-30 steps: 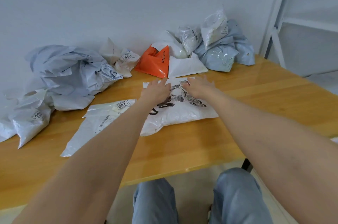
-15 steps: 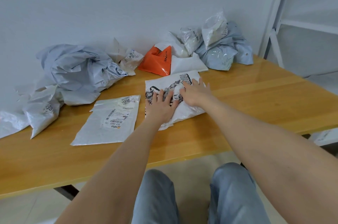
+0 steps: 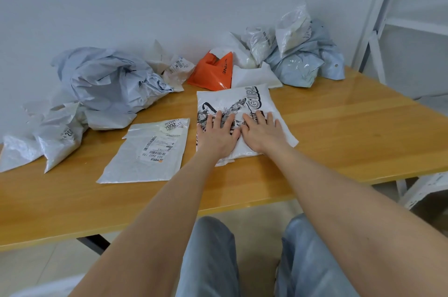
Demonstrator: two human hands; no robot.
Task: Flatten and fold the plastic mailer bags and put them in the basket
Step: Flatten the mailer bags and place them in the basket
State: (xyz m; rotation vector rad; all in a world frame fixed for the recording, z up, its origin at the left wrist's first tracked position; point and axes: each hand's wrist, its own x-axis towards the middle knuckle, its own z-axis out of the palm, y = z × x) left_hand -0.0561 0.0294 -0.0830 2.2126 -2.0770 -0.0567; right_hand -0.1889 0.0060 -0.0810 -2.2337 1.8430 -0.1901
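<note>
A white mailer bag with a black cartoon print (image 3: 232, 100) lies flat in the middle of the wooden table (image 3: 339, 131). My left hand (image 3: 217, 135) and my right hand (image 3: 263, 133) press side by side on its near half, fingers straight and spread. To its left lies a flattened white mailer with shipping labels (image 3: 148, 153). Crumpled bags wait along the wall: a big grey heap (image 3: 106, 83), an orange bag (image 3: 213, 72), and a grey-white pile (image 3: 298, 54). No basket is in view.
More crumpled white bags (image 3: 48, 141) sit at the table's left end. A white metal rack (image 3: 407, 17) stands to the right of the table. My knees in jeans show below the table's near edge.
Both hands slid back toward me over the printed bag, from its far edge to its near half, smoothing it flat. The view shifted, showing the labelled mailer fully.
</note>
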